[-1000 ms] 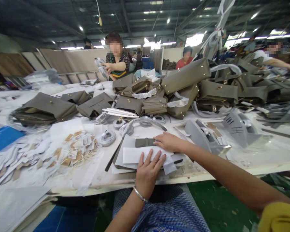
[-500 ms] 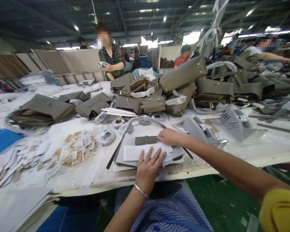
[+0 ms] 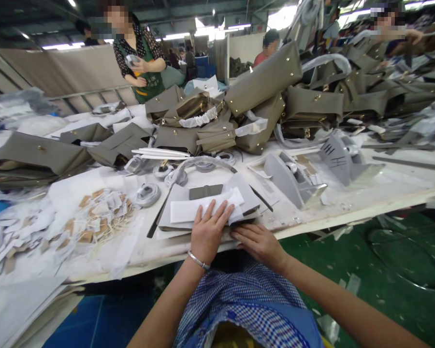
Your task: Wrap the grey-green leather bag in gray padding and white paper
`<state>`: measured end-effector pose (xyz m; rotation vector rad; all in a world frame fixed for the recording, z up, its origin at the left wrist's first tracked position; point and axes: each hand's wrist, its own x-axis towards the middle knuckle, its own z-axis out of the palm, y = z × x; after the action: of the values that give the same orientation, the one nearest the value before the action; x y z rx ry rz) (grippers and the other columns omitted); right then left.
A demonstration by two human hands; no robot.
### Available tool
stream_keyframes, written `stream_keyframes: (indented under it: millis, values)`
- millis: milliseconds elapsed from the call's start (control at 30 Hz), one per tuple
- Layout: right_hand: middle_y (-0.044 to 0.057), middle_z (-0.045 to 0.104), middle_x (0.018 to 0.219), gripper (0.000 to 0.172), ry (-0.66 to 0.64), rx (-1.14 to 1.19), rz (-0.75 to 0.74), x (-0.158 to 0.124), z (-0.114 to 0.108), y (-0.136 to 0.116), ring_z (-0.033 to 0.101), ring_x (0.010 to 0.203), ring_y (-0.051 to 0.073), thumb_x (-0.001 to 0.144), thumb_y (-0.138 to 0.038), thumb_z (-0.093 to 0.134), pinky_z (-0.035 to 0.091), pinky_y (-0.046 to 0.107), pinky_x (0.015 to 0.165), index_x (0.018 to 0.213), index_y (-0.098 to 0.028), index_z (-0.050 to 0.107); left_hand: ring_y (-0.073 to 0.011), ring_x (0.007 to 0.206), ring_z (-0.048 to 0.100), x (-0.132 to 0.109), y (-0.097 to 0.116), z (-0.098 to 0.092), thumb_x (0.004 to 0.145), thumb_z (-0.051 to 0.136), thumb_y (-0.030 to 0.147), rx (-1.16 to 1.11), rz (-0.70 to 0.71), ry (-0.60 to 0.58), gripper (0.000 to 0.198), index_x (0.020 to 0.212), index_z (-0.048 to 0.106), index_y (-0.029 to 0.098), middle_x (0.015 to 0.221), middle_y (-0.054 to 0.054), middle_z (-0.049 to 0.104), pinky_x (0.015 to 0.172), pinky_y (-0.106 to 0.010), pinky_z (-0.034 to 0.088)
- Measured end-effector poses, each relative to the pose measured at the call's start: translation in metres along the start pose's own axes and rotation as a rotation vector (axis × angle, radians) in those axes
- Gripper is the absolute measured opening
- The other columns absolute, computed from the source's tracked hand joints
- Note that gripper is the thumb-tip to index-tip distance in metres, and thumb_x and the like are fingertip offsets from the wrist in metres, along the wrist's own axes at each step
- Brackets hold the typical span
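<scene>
My left hand (image 3: 207, 232) lies flat, fingers spread, on a white paper sheet (image 3: 188, 210) that covers a stack of grey sheets (image 3: 244, 193) at the table's near edge. A small olive leather piece (image 3: 205, 191) rests on the stack just beyond the paper. My right hand (image 3: 260, 243) sits at the table's front edge beside the left, fingers stretched toward the underside of the stack; it holds nothing that I can see. A silver bangle circles my left wrist.
Olive handbags (image 3: 261, 82) are piled across the back of the white table (image 3: 311, 217). Paper tags (image 3: 94, 217) lie at left, tape rolls (image 3: 147, 193) and grey tape dispensers (image 3: 292, 181) in the middle. A person in a green apron (image 3: 139, 63) stands behind; other people work at right.
My right hand has come back from the far side of the stack to the table's front edge. The view has tilted down and to the right. My left hand stays on the paper.
</scene>
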<state>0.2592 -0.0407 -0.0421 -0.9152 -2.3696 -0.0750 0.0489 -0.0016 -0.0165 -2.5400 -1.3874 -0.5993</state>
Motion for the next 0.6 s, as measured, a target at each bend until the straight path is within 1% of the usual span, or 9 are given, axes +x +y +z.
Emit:
stream_keyframes:
  millis: [100,200,267,400,500,600]
  values:
    - [0.003,0.068,0.113,0.023,0.067,0.038,0.044,0.01,0.01,0.004,0.06,0.103,0.019,0.094,-0.021,0.056,0.047,0.033,0.081,0.114,-0.022,0.068,-0.0231,0.142,0.034,0.0,0.0,-0.002,0.094,0.05,0.021,0.012,0.007,-0.018,0.063,0.15,0.026,0.037,0.15,0.009,0.038,0.119,-0.05,0.026]
    - [0.0,0.071,0.102,0.014,0.123,0.125,0.06,0.013,0.007,0.007,0.061,0.095,0.016,0.093,-0.02,0.057,0.045,0.03,0.079,0.098,-0.022,0.07,-0.0231,0.143,0.032,0.001,0.0,-0.004,0.093,0.052,0.02,0.022,0.008,-0.045,0.065,0.15,0.026,0.037,0.151,0.01,0.035,0.119,-0.049,0.025]
    - [0.0,0.07,0.096,0.012,0.126,0.173,0.052,0.01,0.001,0.005,0.061,0.091,0.014,0.093,-0.018,0.056,0.045,0.032,0.084,0.092,-0.02,0.069,-0.023,0.143,0.031,0.002,0.001,-0.005,0.092,0.053,0.02,0.033,0.006,-0.059,0.067,0.15,0.026,0.037,0.152,0.01,0.034,0.119,-0.048,0.026]
    - [0.0,0.069,0.096,0.016,0.098,0.218,0.024,-0.009,-0.011,-0.008,0.06,0.092,0.013,0.092,-0.011,0.051,0.041,0.036,0.099,0.092,-0.018,0.066,-0.0226,0.143,0.031,0.002,0.001,-0.007,0.091,0.054,0.02,0.063,0.009,-0.069,0.069,0.151,0.023,0.037,0.153,0.011,0.032,0.117,-0.049,0.03]
    - [0.0,0.069,0.1,0.021,0.095,0.249,0.023,-0.024,-0.018,-0.016,0.059,0.095,0.014,0.091,-0.008,0.047,0.042,0.035,0.098,0.094,-0.018,0.065,-0.0219,0.143,0.031,0.001,0.001,-0.007,0.092,0.052,0.021,0.068,0.02,-0.074,0.068,0.151,0.023,0.037,0.153,0.012,0.03,0.117,-0.05,0.03]
    - [0.001,0.069,0.099,0.022,0.095,0.264,0.01,-0.029,-0.018,-0.02,0.059,0.093,0.014,0.09,-0.008,0.047,0.043,0.035,0.096,0.097,-0.018,0.065,-0.0218,0.143,0.032,0.0,0.002,-0.006,0.094,0.05,0.022,0.072,0.025,-0.071,0.065,0.151,0.023,0.037,0.153,0.012,0.03,0.116,-0.051,0.03]
